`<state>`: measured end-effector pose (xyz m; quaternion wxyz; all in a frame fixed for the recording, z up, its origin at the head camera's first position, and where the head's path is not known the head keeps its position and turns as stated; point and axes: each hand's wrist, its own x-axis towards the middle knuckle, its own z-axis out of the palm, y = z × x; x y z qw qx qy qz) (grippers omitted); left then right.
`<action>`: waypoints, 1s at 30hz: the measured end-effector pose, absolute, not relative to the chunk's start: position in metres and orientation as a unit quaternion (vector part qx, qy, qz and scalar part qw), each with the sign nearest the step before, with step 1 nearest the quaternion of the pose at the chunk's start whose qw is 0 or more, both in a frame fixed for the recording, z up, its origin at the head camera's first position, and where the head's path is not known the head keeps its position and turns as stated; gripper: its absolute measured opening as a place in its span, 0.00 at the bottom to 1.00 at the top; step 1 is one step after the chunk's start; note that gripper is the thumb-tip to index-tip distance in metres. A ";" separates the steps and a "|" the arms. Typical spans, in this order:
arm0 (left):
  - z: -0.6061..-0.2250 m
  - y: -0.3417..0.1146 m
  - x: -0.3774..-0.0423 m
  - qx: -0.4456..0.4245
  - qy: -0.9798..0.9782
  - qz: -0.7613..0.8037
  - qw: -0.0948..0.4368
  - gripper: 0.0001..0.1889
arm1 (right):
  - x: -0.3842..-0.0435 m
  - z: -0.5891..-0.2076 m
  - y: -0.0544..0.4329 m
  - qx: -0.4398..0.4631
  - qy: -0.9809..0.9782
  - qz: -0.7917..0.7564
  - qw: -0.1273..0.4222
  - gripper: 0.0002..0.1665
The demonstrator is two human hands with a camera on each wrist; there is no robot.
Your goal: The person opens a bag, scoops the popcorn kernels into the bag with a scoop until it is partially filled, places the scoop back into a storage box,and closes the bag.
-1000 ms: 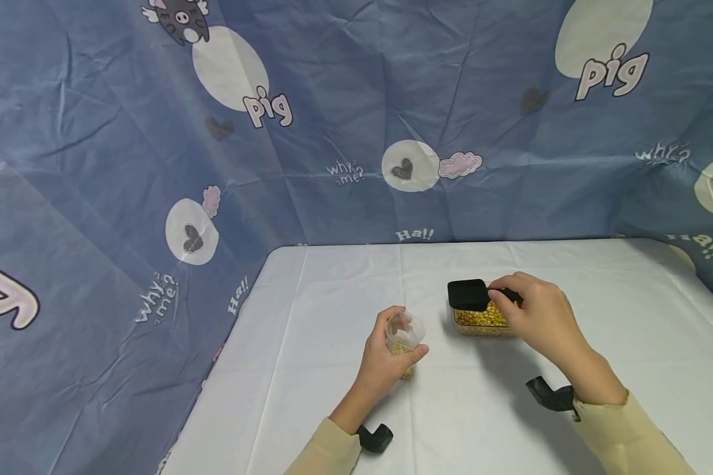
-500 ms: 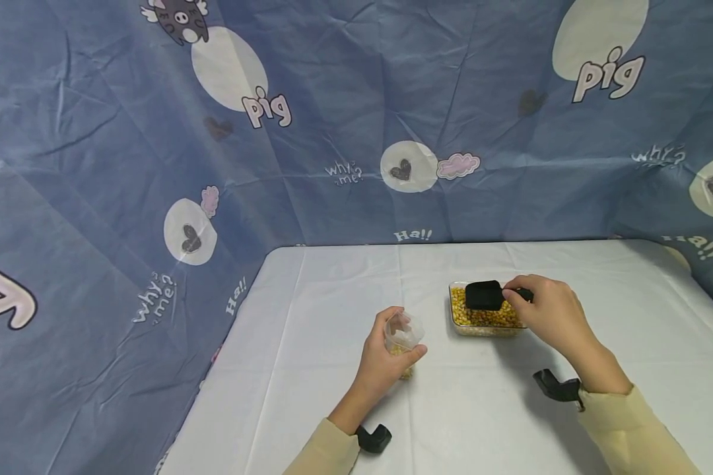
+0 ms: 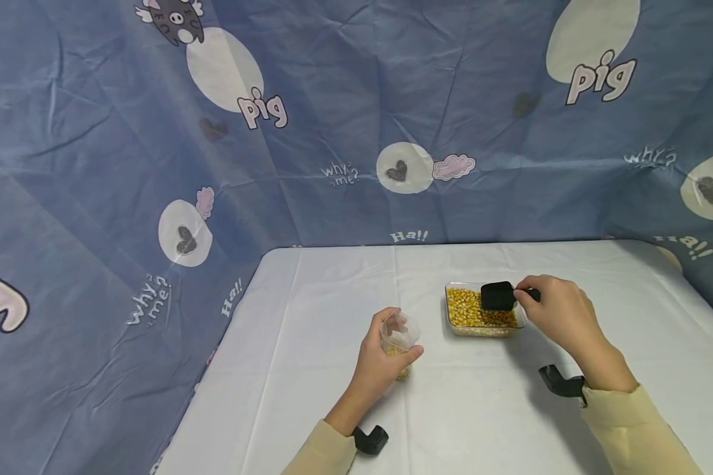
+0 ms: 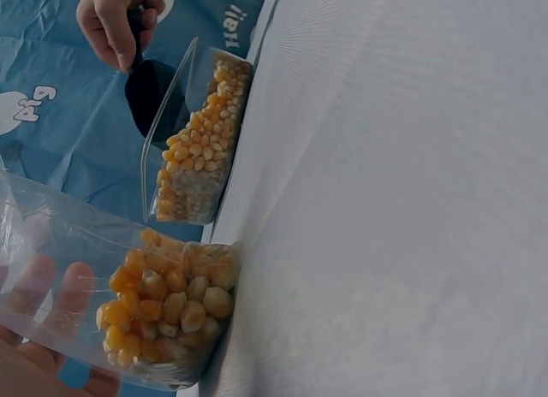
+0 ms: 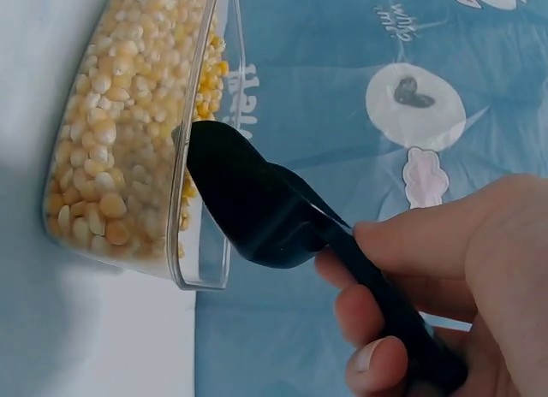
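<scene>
Corn kernels (image 3: 466, 307) fill much of a clear rectangular container (image 3: 484, 332) on the table. My right hand (image 3: 561, 313) grips the handle of a black scoop (image 3: 497, 296), whose blade is over the container's right part. In the right wrist view the scoop (image 5: 248, 196) tilts down, its tip at the container's rim. My left hand (image 3: 377, 363) holds a clear plastic bag (image 3: 401, 332) upright by its sides, mouth open. Kernels (image 4: 167, 307) lie in the bottom of the bag, which stands on the table in the left wrist view.
A white cloth covers the table (image 3: 327, 290). Behind it and to the left hangs a blue printed curtain (image 3: 327, 86). Black wrist mounts (image 3: 561, 381) stick out from both cuffs.
My right hand has drawn the scoop to the right, from the container's left edge to over its right part. The left hand and the bag hold their place.
</scene>
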<state>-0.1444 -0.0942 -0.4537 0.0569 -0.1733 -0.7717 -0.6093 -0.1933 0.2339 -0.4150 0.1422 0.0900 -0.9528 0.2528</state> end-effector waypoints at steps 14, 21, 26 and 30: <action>-0.458 -0.093 -0.146 -0.164 -0.771 -0.612 0.056 0.36 | -0.195 -0.424 0.234 0.098 -0.952 0.206 0.204 0.07; -0.456 -0.093 -0.145 -0.173 -0.768 -0.614 0.060 0.36 | -0.198 -0.428 0.230 0.091 -0.953 0.236 0.166 0.10; -0.453 -0.093 -0.144 -0.171 -0.770 -0.612 0.058 0.36 | -0.201 -0.433 0.229 0.093 -0.951 0.259 0.142 0.10; -0.451 -0.092 -0.143 -0.168 -0.773 -0.609 0.057 0.35 | -0.204 -0.439 0.226 0.104 -0.946 0.282 0.123 0.10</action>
